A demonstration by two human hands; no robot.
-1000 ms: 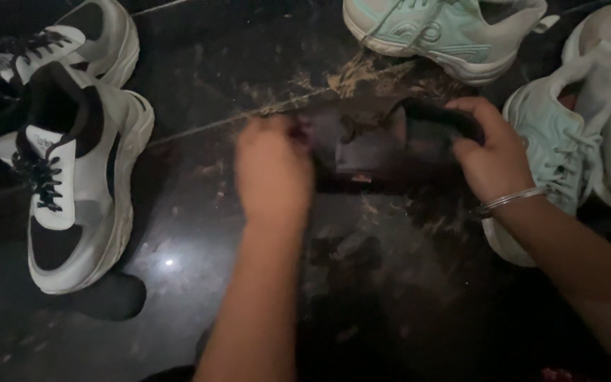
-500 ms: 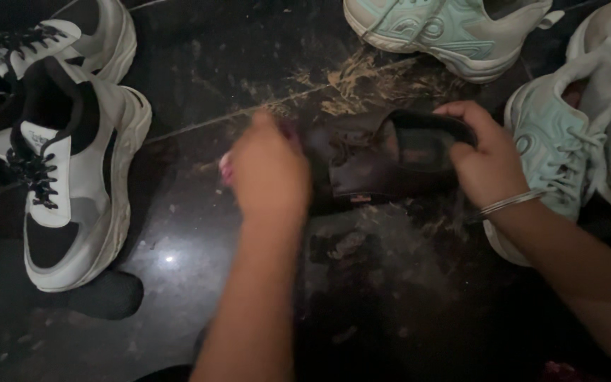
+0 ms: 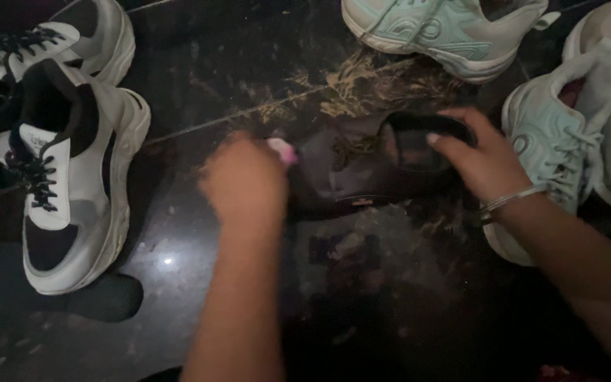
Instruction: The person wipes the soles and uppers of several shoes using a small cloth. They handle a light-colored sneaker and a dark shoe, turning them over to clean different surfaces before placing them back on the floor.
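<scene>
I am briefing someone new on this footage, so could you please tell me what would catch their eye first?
At the centre, a dark shoe lies on the wet black floor, its heel held by the right hand while the left hand presses a small pink thing against its toe. White-and-black sneakers stand at the left, and pale mint sneakers ring the top and right.

Dark lace-up shoe (image 3: 369, 166) on its side on the dark floor, opening rightward.

Both forearms are bare, with no sleeves in view. The right hand (image 3: 486, 159) has 1 thin silver bangle (image 3: 507, 201) at its wrist. The left hand (image 3: 245, 180) wears nothing, and its outline is blurred.
</scene>
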